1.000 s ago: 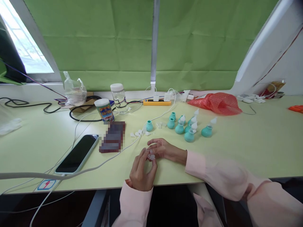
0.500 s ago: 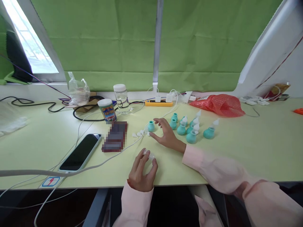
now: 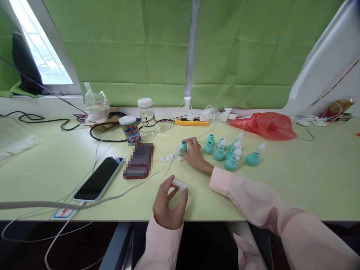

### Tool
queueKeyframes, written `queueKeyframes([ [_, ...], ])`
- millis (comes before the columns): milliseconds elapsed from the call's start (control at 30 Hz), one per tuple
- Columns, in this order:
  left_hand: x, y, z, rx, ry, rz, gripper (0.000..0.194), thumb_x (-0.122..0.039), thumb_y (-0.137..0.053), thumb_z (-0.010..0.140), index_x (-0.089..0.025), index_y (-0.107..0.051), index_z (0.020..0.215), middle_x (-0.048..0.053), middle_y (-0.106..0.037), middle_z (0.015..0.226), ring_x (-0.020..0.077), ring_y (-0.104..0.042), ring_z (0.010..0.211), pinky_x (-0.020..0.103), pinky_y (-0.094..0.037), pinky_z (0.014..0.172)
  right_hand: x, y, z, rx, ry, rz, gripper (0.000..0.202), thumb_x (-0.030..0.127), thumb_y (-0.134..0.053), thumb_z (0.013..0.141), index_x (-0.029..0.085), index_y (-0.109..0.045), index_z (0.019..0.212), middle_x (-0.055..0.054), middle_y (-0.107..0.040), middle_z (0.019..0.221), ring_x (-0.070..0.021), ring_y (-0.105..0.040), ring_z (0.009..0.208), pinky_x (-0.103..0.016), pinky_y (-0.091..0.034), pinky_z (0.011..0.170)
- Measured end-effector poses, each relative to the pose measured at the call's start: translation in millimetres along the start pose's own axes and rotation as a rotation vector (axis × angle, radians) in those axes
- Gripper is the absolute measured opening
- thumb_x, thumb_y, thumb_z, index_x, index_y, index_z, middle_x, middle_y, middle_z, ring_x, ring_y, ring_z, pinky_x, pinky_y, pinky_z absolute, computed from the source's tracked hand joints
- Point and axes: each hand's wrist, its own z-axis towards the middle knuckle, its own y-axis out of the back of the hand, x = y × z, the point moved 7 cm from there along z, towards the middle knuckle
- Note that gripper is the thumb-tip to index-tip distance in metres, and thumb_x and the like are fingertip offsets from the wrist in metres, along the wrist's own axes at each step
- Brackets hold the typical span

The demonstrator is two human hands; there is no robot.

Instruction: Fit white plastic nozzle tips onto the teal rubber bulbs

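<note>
Over a pale worktop (image 3: pixel 281 191), left hand (image 3: pixel 170 204) pinching a clear piece (image 3: pixel 179 183), right hand (image 3: pixel 194 153) closed around a teal bulb (image 3: pixel 183 147).

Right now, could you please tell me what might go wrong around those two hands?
The clear piece is pinched only by the left hand's fingertips, so it could slip. The white cable runs close beside the teal bulb at the right hand, and might get snagged.

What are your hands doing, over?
Left hand: pinching clear plastic piece. Right hand: fingers around teal bulb. White cable close beside bulb. Over.
</note>
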Motion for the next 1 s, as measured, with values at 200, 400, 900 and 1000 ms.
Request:
queueKeyframes([
  [200,1.4,2.4,3.7,-0.043,0.038,-0.078,0.027,-0.016,-0.066,0.063,-0.016,-0.060,0.089,0.005,-0.051,0.089,0.0132,-0.055,0.076,0.024,-0.057,0.053,3.7,-5.8,-2.2,0.021,0.088,0.080,0.036,0.021,-0.048,0.070,0.017,-0.040,0.106,-0.009,-0.050,0.103,-0.0224,-0.048,0.094,-0.041,-0.028,0.081],
  [400,4.7,5.5,0.2,-0.119,0.097,-0.086,0.012,-0.016,-0.065,0.064,-0.016,-0.064,0.076,0.003,-0.056,0.076,0.0116,-0.057,0.066,0.020,-0.054,0.046,27.5,44.1,-21.0,-0.194,0.274,0.282,0.039,0.019,-0.051,0.068,0.018,-0.042,0.107,-0.008,-0.055,0.099,-0.0199,-0.048,0.089,-0.036,-0.037,0.078],
  [900,24.0,-6.5,-5.6,0.059,0.461,-0.326,0.022,-0.026,-0.066,0.062,-0.013,-0.065,0.080,0.000,-0.058,0.057,0.0076,-0.048,0.044,0.019,-0.041,0.040,62.4,60.8,-90.4,0.094,0.692,0.245,0.016,0.016,-0.045,0.063,0.018,-0.046,0.078,-0.001,-0.050,0.065,-0.0111,-0.046,0.055,-0.021,-0.035,0.047],
  [1000,25.0,-10.4,-4.6,0.087,0.531,-0.377,0.021,-0.025,-0.067,0.061,-0.013,-0.065,0.078,-0.003,-0.052,0.048,0.0068,-0.044,0.041,0.018,-0.036,0.036,61.2,60.2,-91.5,0.052,0.687,0.219,0.015,0.013,-0.042,0.063,0.018,-0.047,0.077,-0.001,-0.051,0.065,-0.0107,-0.047,0.055,-0.020,-0.035,0.047],
])
